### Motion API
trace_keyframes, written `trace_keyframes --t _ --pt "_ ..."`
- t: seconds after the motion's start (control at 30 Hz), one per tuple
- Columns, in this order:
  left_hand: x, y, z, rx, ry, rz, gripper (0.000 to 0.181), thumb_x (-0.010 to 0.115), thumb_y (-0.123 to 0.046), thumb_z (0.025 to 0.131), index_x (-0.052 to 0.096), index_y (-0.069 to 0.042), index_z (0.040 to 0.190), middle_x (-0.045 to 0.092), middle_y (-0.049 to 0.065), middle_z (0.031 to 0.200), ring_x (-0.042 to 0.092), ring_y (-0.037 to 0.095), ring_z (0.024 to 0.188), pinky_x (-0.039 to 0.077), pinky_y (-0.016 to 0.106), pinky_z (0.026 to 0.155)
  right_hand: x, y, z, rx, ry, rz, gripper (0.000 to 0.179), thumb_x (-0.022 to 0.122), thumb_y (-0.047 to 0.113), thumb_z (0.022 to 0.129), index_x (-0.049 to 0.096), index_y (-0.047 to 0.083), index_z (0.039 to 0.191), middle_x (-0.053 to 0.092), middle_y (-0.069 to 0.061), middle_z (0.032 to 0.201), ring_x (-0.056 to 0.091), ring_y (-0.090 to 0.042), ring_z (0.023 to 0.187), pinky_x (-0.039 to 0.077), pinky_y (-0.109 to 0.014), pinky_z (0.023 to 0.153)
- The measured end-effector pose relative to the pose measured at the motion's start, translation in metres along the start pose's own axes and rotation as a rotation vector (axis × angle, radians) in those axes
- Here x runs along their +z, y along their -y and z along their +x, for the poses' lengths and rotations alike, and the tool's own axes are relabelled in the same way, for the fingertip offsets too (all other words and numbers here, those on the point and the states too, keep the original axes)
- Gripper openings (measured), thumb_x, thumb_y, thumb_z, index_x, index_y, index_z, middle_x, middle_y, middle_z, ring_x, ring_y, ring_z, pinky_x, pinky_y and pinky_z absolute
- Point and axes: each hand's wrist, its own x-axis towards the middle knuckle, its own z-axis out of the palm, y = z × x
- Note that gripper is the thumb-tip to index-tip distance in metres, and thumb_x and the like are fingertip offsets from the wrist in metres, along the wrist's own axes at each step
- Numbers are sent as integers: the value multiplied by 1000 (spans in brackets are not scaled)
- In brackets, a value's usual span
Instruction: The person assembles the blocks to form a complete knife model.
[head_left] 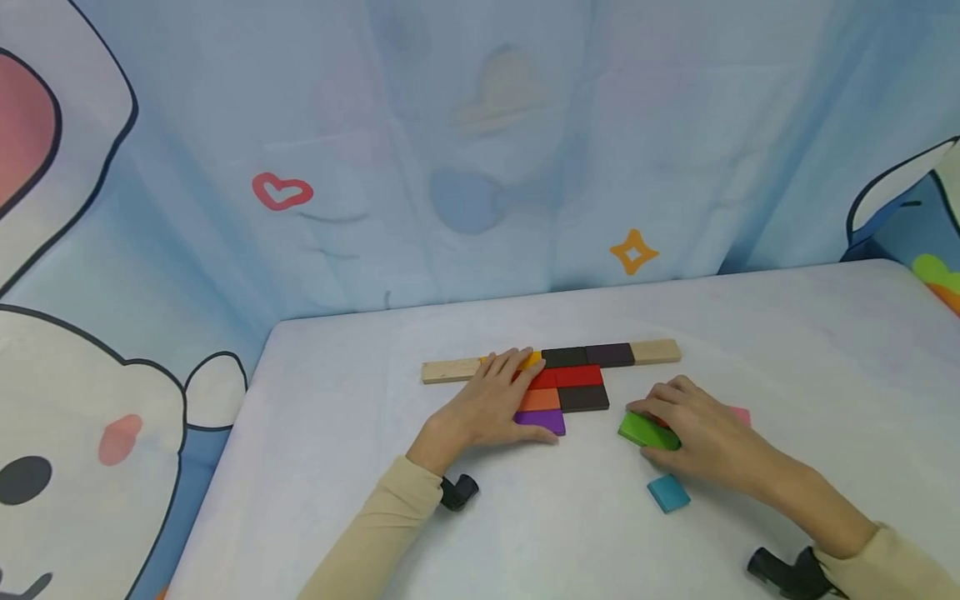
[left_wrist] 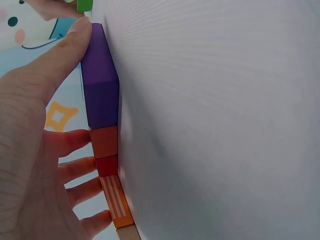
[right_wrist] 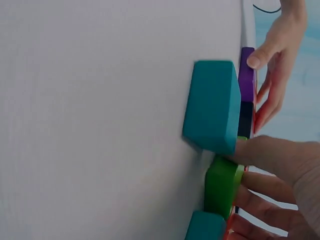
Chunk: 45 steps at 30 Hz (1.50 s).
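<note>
My left hand [head_left: 487, 408] rests on several flat coloured blocks laid in rows, fingers spread over their left side. Its thumb touches the end of the purple block [left_wrist: 100, 75], while its fingertips meet the orange and red blocks in the left wrist view. Beside the purple block's row lie an orange block [head_left: 540, 400], a dark block [head_left: 585, 398] and red blocks [head_left: 579, 377]. To the right, my right hand [head_left: 701, 437] pinches a green block [head_left: 642, 430] between thumb and fingers. A red piece shows partly under that hand, and a pink block [head_left: 741, 414] sticks out behind it.
A teal block [head_left: 669, 493] lies in front of the right hand. Along the back runs a row with a pale wooden block [head_left: 655, 351] at the right end, dark blocks [head_left: 609, 355] and yellow pieces. A patterned blue curtain [head_left: 480, 150] hangs behind the white table [head_left: 345, 467].
</note>
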Motion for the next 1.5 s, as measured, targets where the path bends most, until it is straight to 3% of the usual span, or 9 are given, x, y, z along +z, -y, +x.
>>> trace_keyframes --t 0.2,0.5,0.67,0.8,1.0,1.37,1.5 --pt "-3 0 -1 -11 2 16 105 63 -72 92 21 -13 168 16 10 174 17 30 159 13 47 129 2 11 4 -7 -16 52 40 94 15 76 79 4 111 68 -4 103 59 -26 101 62 -43 80" --pt "-1 4 -1 -11 -4 7 106 64 -73 91 22 -13 168 16 10 174 18 30 159 14 48 129 -1 33 16 -33 18 114 40 92 12 80 78 8 117 68 -5 109 66 -23 98 63 -44 83" --pt "0 4 -2 -7 -10 2 106 64 -72 91 23 -13 168 17 10 174 19 31 158 15 49 129 -3 40 29 -93 -3 93 41 92 10 80 78 10 119 69 -10 114 67 -31 107 62 -48 86" --pt "0 3 0 -5 -2 -7 106 63 -72 92 21 -14 168 15 10 174 17 31 159 14 49 129 -4 41 38 -128 -34 73 35 90 3 80 80 9 112 69 -6 106 67 -26 99 63 -45 84" --pt "-1 1 2 -8 0 -1 105 63 -72 92 21 -14 169 16 9 174 17 31 159 13 49 129 -3 41 42 -222 9 -7 32 89 2 80 80 9 109 69 -7 105 68 -25 94 63 -43 82" --pt "0 0 0 -19 9 -13 105 64 -71 92 21 -14 169 15 9 174 16 31 159 13 49 129 5 42 34 -152 117 70 39 91 18 83 77 7 118 65 -5 109 65 -21 98 63 -39 84" --pt "0 1 1 -20 7 -17 105 64 -71 92 21 -14 169 14 9 174 16 31 159 13 49 129 7 41 31 -156 82 81 37 91 15 82 78 6 116 65 -4 108 64 -20 97 63 -39 83"
